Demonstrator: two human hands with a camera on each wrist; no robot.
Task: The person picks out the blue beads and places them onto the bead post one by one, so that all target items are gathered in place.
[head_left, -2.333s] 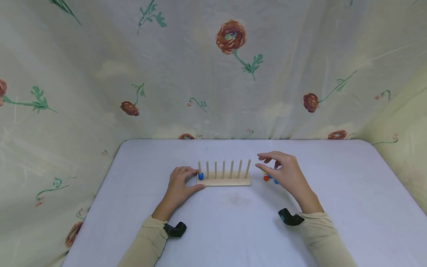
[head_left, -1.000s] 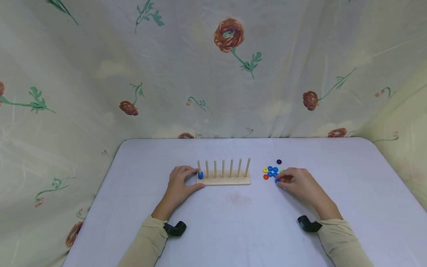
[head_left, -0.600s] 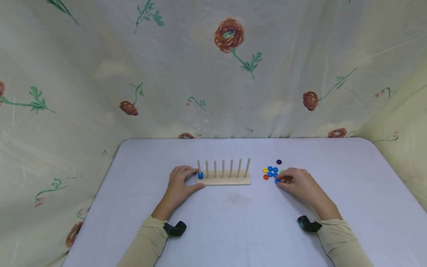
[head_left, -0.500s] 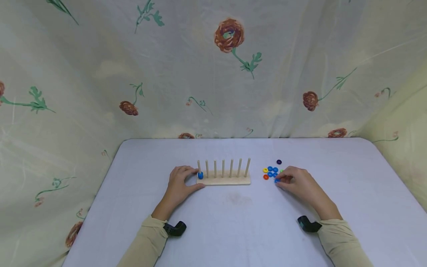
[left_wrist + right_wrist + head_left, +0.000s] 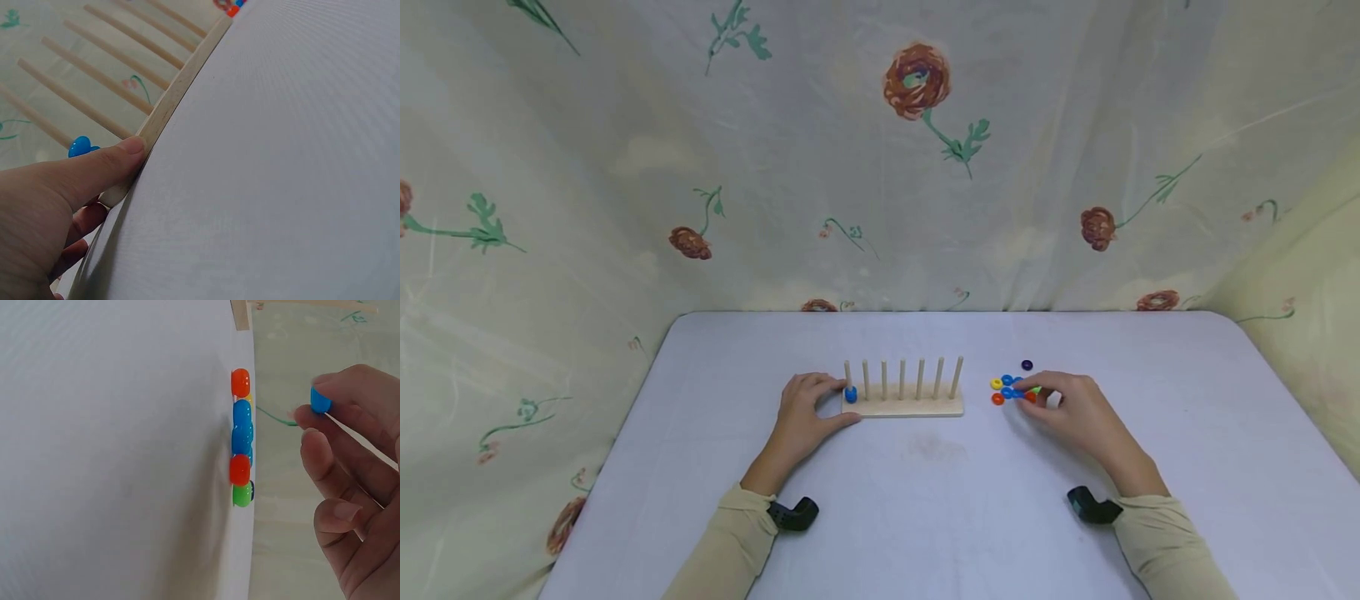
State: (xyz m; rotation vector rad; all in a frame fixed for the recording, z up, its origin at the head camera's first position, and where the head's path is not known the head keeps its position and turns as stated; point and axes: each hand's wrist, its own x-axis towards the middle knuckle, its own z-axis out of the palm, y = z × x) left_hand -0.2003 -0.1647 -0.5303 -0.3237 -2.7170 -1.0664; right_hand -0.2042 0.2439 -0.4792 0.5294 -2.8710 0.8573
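My left hand holds the left end of a pale wooden peg stand, thumb along its front edge and fingers behind. Blue beads sit low on the leftmost peg; the other pegs are bare. Between thumb and index finger, my right hand pinches a blue bead, raised off the table in the right wrist view. Below it lies a cluster of beads: several blue, a yellow, a green, and two orange-red, one nearer the stand and one under the hand.
A dark purple bead lies behind the cluster. The white-covered table reaches back to a flower-printed curtain. Black wrist cameras are worn at both sleeves.
My right hand went from above the beads down to the cluster's near right side, pinched a blue bead there and has lifted it, uncovering an orange-red bead. The left hand stays put.
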